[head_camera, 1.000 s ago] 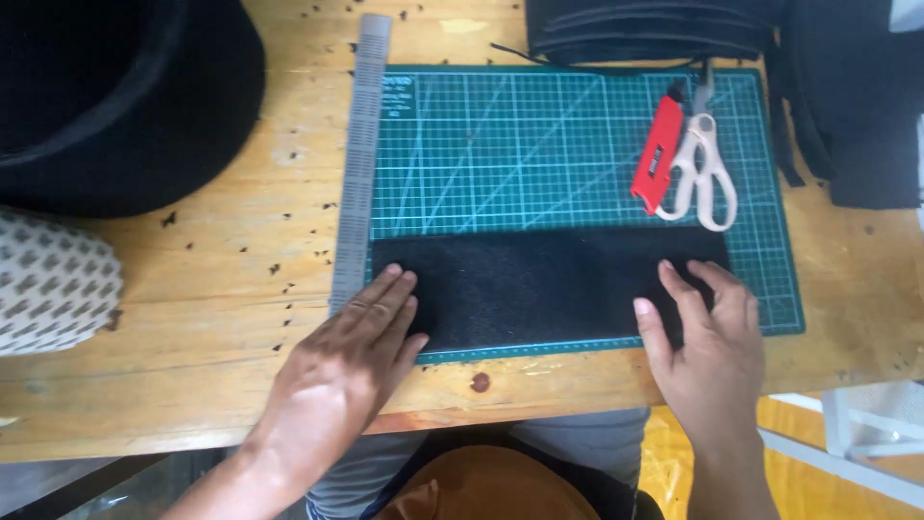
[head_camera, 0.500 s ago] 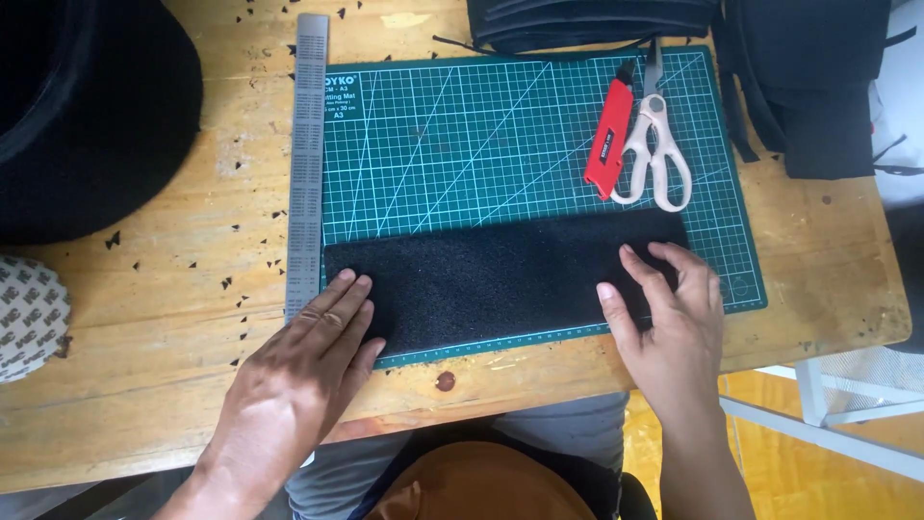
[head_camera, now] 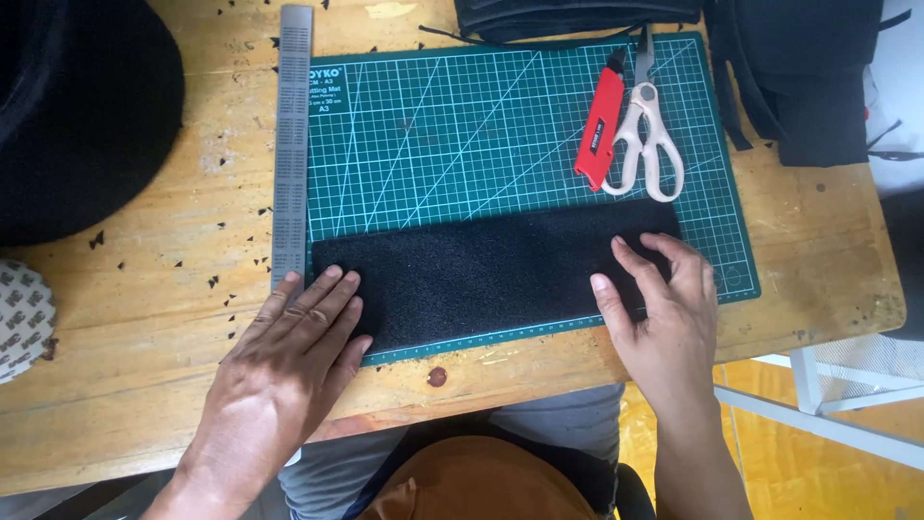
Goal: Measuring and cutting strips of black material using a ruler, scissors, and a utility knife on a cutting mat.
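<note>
wooden table (head_camera: 125, 318) carries a green mat (head_camera: 462, 125). nearest, both hands lie flat and spread, gripping nothing: left hand (head_camera: 289, 356) on the felt strip's (head_camera: 481, 270) left end, right hand (head_camera: 664, 308) on its right end. beyond lie ruler (head_camera: 292, 144), red knife (head_camera: 602, 120), scissors (head_camera: 647, 144).

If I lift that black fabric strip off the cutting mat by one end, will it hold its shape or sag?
The black fabric strip lies quite flat under the left hand and right hand, so it is probably thin and light, and would likely sag. Its fuzzy surface probably grips the green cutting mat, so pushing may wrinkle rather than slide it.
</note>
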